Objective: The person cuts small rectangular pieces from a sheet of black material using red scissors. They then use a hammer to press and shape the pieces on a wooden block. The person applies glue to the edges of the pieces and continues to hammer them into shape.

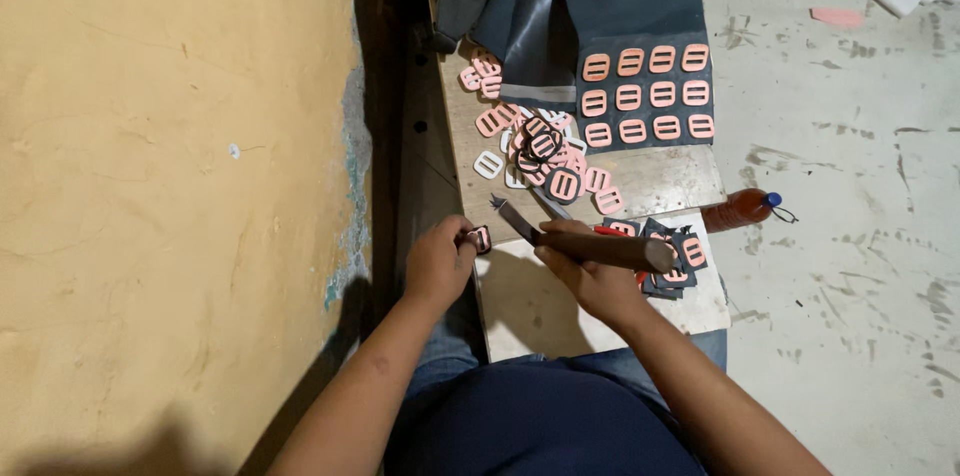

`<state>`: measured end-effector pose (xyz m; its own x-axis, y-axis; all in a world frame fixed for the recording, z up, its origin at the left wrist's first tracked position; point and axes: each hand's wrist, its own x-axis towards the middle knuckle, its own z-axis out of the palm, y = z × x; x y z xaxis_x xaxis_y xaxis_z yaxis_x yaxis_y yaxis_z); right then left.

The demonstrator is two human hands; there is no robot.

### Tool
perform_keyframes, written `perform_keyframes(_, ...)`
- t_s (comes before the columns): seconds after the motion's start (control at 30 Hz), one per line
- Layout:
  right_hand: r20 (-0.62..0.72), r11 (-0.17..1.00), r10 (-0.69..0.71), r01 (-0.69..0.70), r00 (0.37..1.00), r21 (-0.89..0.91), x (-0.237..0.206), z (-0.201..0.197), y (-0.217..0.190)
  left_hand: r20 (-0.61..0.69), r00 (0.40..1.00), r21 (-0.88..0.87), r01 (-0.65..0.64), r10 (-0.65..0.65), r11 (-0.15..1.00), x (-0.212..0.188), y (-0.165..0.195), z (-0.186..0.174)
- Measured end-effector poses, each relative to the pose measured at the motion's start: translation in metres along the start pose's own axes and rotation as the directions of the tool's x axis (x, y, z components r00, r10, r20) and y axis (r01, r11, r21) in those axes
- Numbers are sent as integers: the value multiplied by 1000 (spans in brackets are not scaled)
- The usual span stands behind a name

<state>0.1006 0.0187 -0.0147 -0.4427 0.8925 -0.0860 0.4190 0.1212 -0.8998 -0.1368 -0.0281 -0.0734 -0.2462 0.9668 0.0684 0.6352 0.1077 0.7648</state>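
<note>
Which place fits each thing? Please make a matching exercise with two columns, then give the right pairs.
Things:
1. wooden-handled knife
2. orange bottle with blue cap
3. dark cloth sheet with pink buckles in rows
4. small dark-backed buckle piece

Places:
A. at the fingertips of the left hand
B. at the far end of the board
C. gripped in the right hand
D. lying at the board's right edge

Pairs: 1-C, 2-D, 3-B, 4-A

A small pink buckle on dark cloth [481, 237] sits pinched at the board's left edge. A wooden-handled knife [590, 244] lies tilted, blade pointing toward it.
</note>
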Motion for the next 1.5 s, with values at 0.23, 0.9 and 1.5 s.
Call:
perform_keyframes(0.23,209,821,147,-237,967,519,2,7,-13,32,995,173,-95,91,980,2,-6,1)
perform_keyframes(0.9,198,529,225,-290,954,797,-23,-2,7,63,998,-65,28,-24,997,-10,-8,7)
perform_keyframes(1.5,201,927,312,-344,929,148,3,15,-28,174,908,-515,413,-380,751,1,-23,21)
